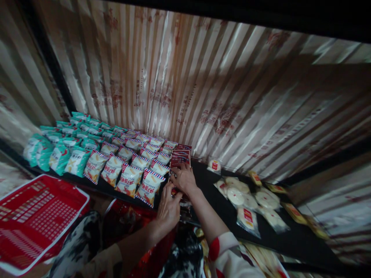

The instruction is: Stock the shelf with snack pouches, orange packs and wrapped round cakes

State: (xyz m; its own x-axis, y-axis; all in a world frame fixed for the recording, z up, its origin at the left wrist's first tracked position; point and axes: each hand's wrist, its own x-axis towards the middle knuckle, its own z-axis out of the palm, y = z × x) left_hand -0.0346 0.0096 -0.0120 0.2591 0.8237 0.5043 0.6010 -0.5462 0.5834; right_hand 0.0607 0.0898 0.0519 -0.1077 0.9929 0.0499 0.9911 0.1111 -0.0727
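Overhead, a black shelf (290,239) runs in front of a wall of striped, shiny wrapping with faded red print. Both hands meet at a row of dark red packets (180,157), just right of the red-and-white snack bags (129,179). The right hand (183,178) lies on the front of that row, fingers curled onto a packet; the left hand (169,208), just below it, seems to pinch a packet's lower edge, though its fingertips are hidden. I count about four red packets, the back ones too dim to separate. Red-and-white bags stand in roughly four files, teal bags (59,156) left of them. Right of the red packets lie several clear packs of white round cakes (246,199). One red basket (34,220), cut off at the frame's edge, sits below the teal bags.
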